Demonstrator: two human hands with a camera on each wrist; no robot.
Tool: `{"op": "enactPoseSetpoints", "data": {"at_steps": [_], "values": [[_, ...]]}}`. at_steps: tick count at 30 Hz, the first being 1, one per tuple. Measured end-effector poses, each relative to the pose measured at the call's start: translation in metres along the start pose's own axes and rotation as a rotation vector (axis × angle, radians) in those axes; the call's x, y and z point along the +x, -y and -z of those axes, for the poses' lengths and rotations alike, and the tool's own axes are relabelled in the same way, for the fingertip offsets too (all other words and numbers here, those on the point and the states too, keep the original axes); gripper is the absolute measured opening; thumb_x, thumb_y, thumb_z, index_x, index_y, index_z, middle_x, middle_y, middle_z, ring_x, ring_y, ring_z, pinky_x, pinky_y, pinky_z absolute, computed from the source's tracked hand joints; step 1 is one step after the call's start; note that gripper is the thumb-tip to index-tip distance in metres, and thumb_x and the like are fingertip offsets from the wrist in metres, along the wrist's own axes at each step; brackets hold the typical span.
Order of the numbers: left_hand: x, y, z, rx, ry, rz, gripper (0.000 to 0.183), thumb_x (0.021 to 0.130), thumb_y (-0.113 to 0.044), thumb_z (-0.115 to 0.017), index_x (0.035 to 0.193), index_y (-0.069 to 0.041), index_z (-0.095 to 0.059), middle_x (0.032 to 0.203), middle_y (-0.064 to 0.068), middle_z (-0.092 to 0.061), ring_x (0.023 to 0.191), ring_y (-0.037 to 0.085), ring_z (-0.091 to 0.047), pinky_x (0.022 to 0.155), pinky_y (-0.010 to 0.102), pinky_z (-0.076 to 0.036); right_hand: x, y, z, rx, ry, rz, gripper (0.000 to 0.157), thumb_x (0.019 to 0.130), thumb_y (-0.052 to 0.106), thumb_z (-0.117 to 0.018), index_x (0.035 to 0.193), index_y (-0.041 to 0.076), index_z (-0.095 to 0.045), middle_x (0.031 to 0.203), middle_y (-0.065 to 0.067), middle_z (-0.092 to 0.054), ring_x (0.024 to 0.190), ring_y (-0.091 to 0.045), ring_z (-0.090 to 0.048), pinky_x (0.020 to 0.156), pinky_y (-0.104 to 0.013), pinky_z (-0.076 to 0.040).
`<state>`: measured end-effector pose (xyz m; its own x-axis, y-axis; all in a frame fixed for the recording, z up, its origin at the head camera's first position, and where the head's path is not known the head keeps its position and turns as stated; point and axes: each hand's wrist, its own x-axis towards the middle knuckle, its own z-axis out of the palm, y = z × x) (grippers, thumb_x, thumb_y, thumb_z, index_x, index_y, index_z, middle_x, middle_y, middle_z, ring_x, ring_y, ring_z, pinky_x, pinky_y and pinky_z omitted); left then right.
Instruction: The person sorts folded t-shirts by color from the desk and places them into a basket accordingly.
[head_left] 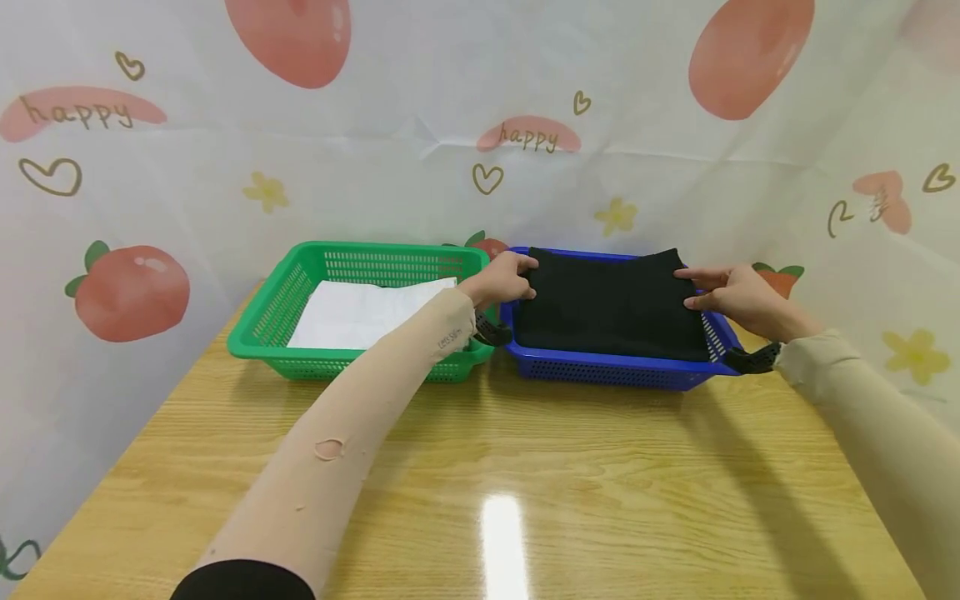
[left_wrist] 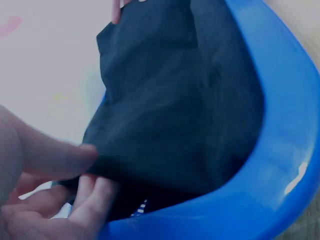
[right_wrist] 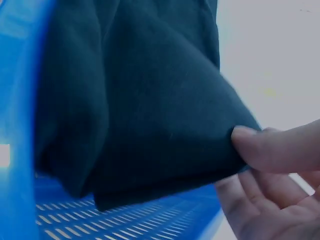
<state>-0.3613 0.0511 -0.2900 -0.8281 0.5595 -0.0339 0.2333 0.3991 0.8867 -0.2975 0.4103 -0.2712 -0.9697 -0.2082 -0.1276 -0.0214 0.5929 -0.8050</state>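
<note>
A folded black cloth [head_left: 611, 304] lies in the blue basket [head_left: 600, 367], its two far corners raised above the rim. At its left edge my left hand [head_left: 501, 279] pinches the fabric, thumb on top and fingers beneath, as the left wrist view shows. On the opposite side my right hand [head_left: 738, 298] grips the right edge between thumb and fingers. In the right wrist view the folded layers of the black cloth [right_wrist: 165, 110] hang over the slotted basket floor [right_wrist: 115, 222].
A green basket [head_left: 360, 354] with a folded white cloth [head_left: 360, 312] in it stands left of the blue one, under my left forearm. Both baskets sit at the back of the wooden table [head_left: 570, 467], against a patterned curtain [head_left: 375, 167].
</note>
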Motion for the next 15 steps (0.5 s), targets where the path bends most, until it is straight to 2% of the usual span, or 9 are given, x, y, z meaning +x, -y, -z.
{"op": "enactPoseSetpoints", "data": {"at_steps": [3, 5, 8, 11, 15], "values": [[-0.001, -0.003, -0.003, 0.051, 0.083, 0.047, 0.062, 0.086, -0.001, -0.056, 0.14, -0.001, -0.025, 0.143, 0.012, -0.024, 0.114, 0.023, -0.046, 0.085, 0.029, -0.043, 0.004, 0.0, -0.006, -0.032, 0.057, -0.016, 0.057, 0.086, 0.008, -0.059, 0.137, 0.003, -0.034, 0.141, -0.024, -0.02, 0.125, -0.035, -0.027, 0.089, -0.042, -0.039], [-0.003, -0.007, -0.004, 0.077, 0.12, 0.074, 0.064, 0.088, -0.006, -0.057, 0.141, -0.001, -0.022, 0.144, 0.012, -0.022, 0.11, 0.024, -0.048, 0.087, 0.032, -0.042, 0.007, 0.001, -0.01, -0.063, 0.105, -0.031, 0.055, 0.088, 0.01, -0.057, 0.136, -0.002, -0.032, 0.137, -0.028, -0.024, 0.12, -0.038, -0.034, 0.089, -0.044, -0.039], [-0.007, -0.014, -0.004, 0.145, 0.149, 0.094, 0.063, 0.089, -0.014, -0.056, 0.141, -0.003, -0.021, 0.144, 0.009, -0.021, 0.118, 0.024, -0.042, 0.09, 0.034, -0.039, 0.009, 0.006, -0.013, -0.08, 0.139, -0.049, 0.055, 0.091, 0.017, -0.053, 0.135, -0.007, -0.031, 0.133, -0.031, -0.029, 0.115, -0.04, -0.04, 0.089, -0.046, -0.038], [-0.014, -0.018, -0.002, 0.203, 0.148, 0.079, 0.059, 0.09, -0.018, -0.055, 0.14, -0.006, -0.026, 0.143, 0.007, -0.025, 0.125, 0.022, -0.032, 0.092, 0.033, -0.038, 0.007, 0.014, -0.014, -0.129, 0.104, -0.045, 0.055, 0.092, 0.026, -0.053, 0.133, -0.007, -0.035, 0.131, -0.028, -0.036, 0.114, -0.039, -0.041, 0.089, -0.047, -0.039], [-0.028, -0.021, 0.001, 0.259, 0.092, 0.002, 0.053, 0.091, -0.022, -0.053, 0.138, -0.009, -0.033, 0.14, 0.005, -0.03, 0.127, 0.019, -0.029, 0.093, 0.031, -0.036, 0.0, 0.029, -0.016, -0.229, 0.015, -0.022, 0.06, 0.089, 0.039, -0.053, 0.131, -0.002, -0.039, 0.13, -0.026, -0.038, 0.114, -0.038, -0.039, 0.088, -0.051, -0.037]]}}
